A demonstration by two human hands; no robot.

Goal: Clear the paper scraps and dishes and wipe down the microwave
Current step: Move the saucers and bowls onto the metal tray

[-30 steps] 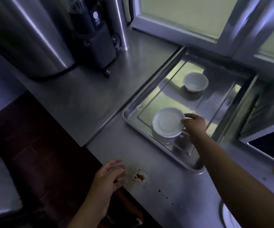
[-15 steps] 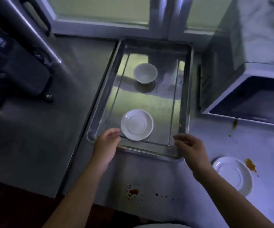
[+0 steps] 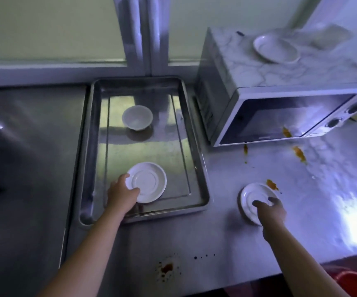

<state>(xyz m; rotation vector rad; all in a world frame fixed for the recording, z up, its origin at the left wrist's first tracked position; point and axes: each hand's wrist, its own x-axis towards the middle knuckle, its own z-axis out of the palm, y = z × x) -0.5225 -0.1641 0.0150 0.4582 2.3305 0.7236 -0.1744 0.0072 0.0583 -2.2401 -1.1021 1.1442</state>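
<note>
On the steel table, the left hand is gripping a white saucer inside the metal tray, while the right hand is closing its fingers on another saucer below the microwave.
</note>
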